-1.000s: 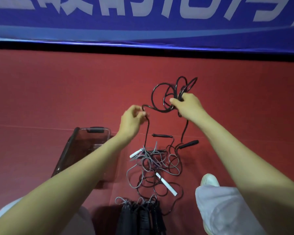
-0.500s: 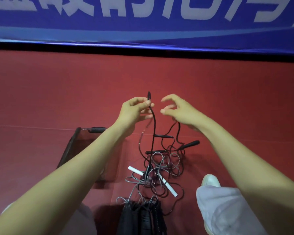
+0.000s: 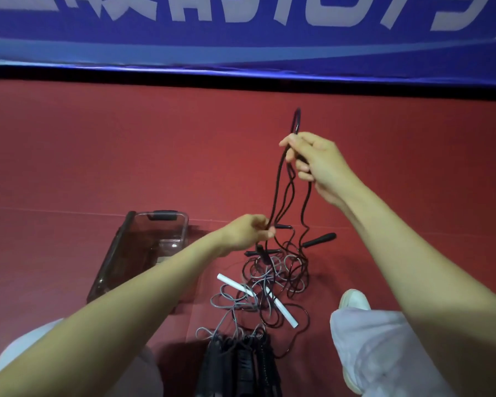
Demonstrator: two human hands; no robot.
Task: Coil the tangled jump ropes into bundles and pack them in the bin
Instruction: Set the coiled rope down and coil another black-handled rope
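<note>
1. The black rope (image 3: 278,181) is pinched at its fold by the right hand (image 3: 318,164), above centre frame.
2. Its strands, running steeply downward, are gripped by the left hand (image 3: 246,233), which is nearer the bin (image 3: 184,230) at left.

Right hand (image 3: 318,164): raised, fingers pinching the black rope (image 3: 276,190) just below its looped top.
Left hand (image 3: 246,233): lower, pinching the same strands.
Tangle (image 3: 269,279): black and grey ropes with a white handle (image 3: 284,312), on the red floor (image 3: 98,153).
Bin (image 3: 118,247): clear, just left of the tangle.
Bundles (image 3: 241,365): black, at the near edge.
</note>
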